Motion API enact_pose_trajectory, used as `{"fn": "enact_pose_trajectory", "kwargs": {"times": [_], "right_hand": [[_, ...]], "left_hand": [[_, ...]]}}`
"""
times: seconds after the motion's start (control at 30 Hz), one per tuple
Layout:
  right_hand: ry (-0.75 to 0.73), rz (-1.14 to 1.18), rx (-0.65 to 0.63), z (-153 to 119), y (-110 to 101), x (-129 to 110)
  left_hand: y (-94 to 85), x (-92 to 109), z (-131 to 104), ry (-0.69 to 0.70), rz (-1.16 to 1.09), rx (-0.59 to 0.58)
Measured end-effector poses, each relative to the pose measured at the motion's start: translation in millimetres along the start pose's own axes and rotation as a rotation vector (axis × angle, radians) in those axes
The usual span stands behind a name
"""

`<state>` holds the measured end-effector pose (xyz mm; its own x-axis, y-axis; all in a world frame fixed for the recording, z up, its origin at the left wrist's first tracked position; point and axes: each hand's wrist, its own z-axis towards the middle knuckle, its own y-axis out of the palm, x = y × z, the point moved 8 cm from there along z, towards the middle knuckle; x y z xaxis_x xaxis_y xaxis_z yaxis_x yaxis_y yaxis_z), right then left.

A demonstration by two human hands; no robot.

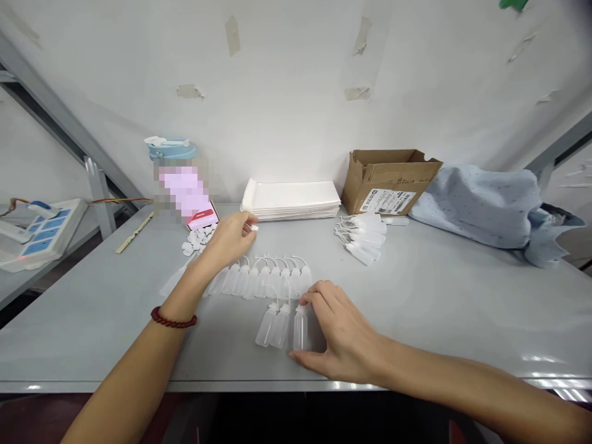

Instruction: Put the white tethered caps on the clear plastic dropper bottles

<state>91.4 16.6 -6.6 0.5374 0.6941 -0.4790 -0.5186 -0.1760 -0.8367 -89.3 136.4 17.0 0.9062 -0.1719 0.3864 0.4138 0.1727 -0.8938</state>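
My left hand (231,240) is closed in a pinch on a small white cap (254,228), held above the table beyond a row of translucent squeeze bottles (252,282) with thin bent spouts. With thumb and fingers, my right hand (342,330) grips one squeeze bottle (300,330) at its top and base; the bottle lies near the table's front edge. Just left of it lie two more bottles (272,325), side by side and slightly tilted. Loose white caps (197,239) are heaped behind my left forearm, which partly hides them and the row's left end.
A stack of white envelopes (291,200) lies against the wall, right of a phone (201,213). Toward the back right are more spouted bottles (363,237), a cardboard box (393,179) and a light blue cloth (476,203). A thin stick (134,233) lies at left.
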Motion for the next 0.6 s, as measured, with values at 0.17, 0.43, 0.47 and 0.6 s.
{"fn": "enact_pose_trajectory", "kwargs": {"times": [0.17,0.43,0.47,0.6], "right_hand": [[-0.120,0.112,0.124,1,-30,9],[-0.071,0.144,0.270,8,-57,32],[-0.080,0.159,0.266,8,-57,31],[-0.073,0.244,0.209,10,-53,31]], "left_hand": [[5.1,42,-21,-0.012,-0.713,-0.195],[22.2,72,-36,0.018,-1.006,-0.447],[25.9,74,-37,0.020,-1.022,-0.462],[38.1,86,-41,0.014,-1.097,-0.499]]}}
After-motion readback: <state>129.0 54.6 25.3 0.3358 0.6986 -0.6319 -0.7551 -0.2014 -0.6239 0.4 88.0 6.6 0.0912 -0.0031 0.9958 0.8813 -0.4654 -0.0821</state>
